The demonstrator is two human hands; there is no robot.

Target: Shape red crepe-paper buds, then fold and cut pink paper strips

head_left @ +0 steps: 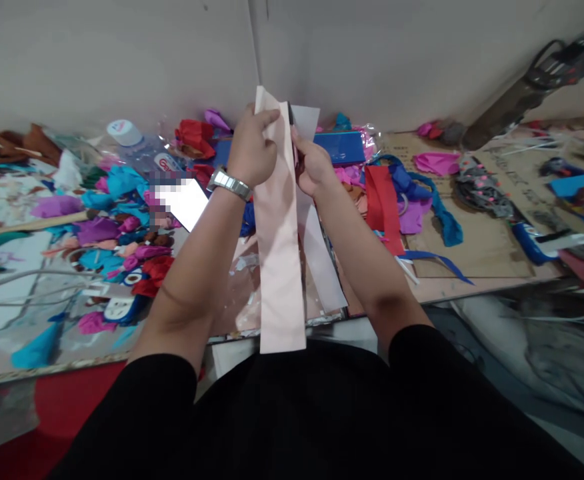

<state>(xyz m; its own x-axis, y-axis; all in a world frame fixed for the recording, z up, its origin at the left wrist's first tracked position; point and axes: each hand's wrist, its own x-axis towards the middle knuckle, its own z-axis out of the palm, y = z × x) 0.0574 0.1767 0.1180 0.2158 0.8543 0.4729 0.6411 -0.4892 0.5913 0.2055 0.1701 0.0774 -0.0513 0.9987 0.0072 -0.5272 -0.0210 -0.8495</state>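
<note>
My left hand point(252, 150), with a silver watch on its wrist, grips the top of a long pale pink paper strip point(279, 267) that hangs down over the table edge toward my lap. My right hand point(313, 163) is closed on small scissors point(292, 130) whose dark blade shows between the pink strip and a second, whiter strip point(319, 257) beside it. The scissors sit at the upper end of the paper, between the two strips. Both hands are held up in front of the wall.
The table point(462, 257) is littered with coloured paper scraps point(117, 230), a red strip point(383, 207), blue ribbon point(439, 217), a blue box point(345, 147) and a water bottle point(139, 150). A phone point(187, 202) lies left of my arm. Cardboard lies at the right.
</note>
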